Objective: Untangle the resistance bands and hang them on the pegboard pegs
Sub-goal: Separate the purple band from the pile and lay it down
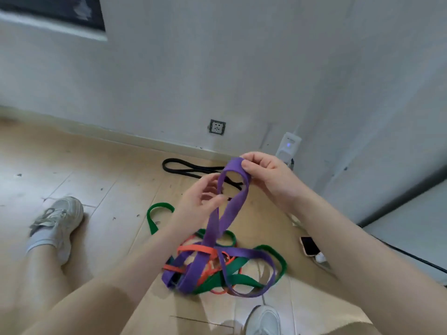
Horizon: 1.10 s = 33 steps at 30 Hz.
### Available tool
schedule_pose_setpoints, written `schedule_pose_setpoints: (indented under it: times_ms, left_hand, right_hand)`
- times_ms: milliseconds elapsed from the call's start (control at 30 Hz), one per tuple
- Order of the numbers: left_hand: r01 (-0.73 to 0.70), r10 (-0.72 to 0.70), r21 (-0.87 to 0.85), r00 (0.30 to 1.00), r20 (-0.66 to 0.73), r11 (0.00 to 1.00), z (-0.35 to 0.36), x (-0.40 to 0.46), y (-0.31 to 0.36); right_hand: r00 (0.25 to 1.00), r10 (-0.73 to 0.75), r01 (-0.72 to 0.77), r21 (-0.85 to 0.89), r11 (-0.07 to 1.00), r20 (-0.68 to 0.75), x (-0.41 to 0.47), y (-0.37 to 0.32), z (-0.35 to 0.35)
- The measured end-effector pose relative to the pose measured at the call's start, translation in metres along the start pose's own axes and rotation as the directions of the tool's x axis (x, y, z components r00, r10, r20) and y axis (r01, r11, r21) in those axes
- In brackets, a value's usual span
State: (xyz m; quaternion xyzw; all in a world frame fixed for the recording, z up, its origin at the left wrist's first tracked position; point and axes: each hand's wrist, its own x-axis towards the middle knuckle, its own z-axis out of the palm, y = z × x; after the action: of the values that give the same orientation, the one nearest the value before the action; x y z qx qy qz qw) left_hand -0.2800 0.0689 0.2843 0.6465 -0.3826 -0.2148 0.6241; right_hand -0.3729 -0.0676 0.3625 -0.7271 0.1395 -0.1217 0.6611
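1. I am looking down at a pale wooden floor (pixel 101 170) meeting a white wall (pixel 217 68); no pegboard is showing in this view.
2. I am holding the purple band (pixel 227 211) up with my right hand (pixel 266 177), thumb and forefinger pinching the top of its loop.
3. My left hand (pixel 200 199) is sitting just beside the loop's left strand, fingers loosely curled and apart; I cannot tell whether they are gripping anything.
4. The lifted band is running steeply down and slightly left from my right hand, crossing over itself partway and dropping into the pile on the floor.
5. There the purple band is lying woven with the orange band (pixel 198 250) and the green band (pixel 242 278); the orange one is crossing over the purple strands right where they enter the heap.
6. A black band (pixel 191 169) is lying well apart, near the wall, already clear of the tangle.
7. I am judging that the coming pull has to follow that line up toward my right hand, with the nearer left hand working the crossing below it free.
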Motion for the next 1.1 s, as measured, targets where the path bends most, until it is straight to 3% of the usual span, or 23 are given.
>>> schedule_pose_setpoints:
  times_ms: [200, 400, 533, 633, 833, 1000, 1100]
  left_hand:
    - [-0.21, 0.2, -0.077, 0.972, -0.122, 0.975, -0.005, 0.002, 0.116]
    - [-0.385, 0.366, -0.096, 0.915, -0.167, 0.918, -0.014, 0.009, 0.21]
    - [-0.458, 0.423, -0.198, 0.885, -0.196, 0.866, -0.011, 0.006, 0.251]
    - [-0.408, 0.369, -0.255, 0.911, -0.187, 0.877, -0.004, 0.0, 0.247]
    - [-0.201, 0.184, -0.231, 0.978, -0.096, 0.952, 0.008, -0.019, 0.192]
    - [-0.144, 0.088, -0.3, 0.977, -0.192, 0.943, 0.011, -0.019, 0.185]
    - [-0.121, 0.041, -0.329, 0.97, -0.241, 0.936, 0.003, -0.016, 0.187]
  right_hand:
    - [0.974, -0.227, 0.218, 0.253, 0.943, 0.007, -0.036, -0.094, 0.005]
    - [0.909, -0.416, 0.403, 0.284, 0.87, -0.017, -0.054, -0.175, 0.007]
    - [0.839, -0.539, 0.54, 0.24, 0.807, -0.074, -0.06, -0.208, 0.016]
    - [0.847, -0.523, 0.531, 0.175, 0.829, -0.093, -0.063, -0.198, 0.016]
    - [0.921, -0.343, 0.373, 0.165, 0.913, -0.186, -0.066, -0.141, 0.012]
    - [0.901, -0.324, 0.397, 0.246, 0.884, -0.29, -0.059, -0.134, 0.024]
    - [0.911, -0.343, 0.372, 0.096, 0.923, -0.23, -0.057, -0.138, 0.026]
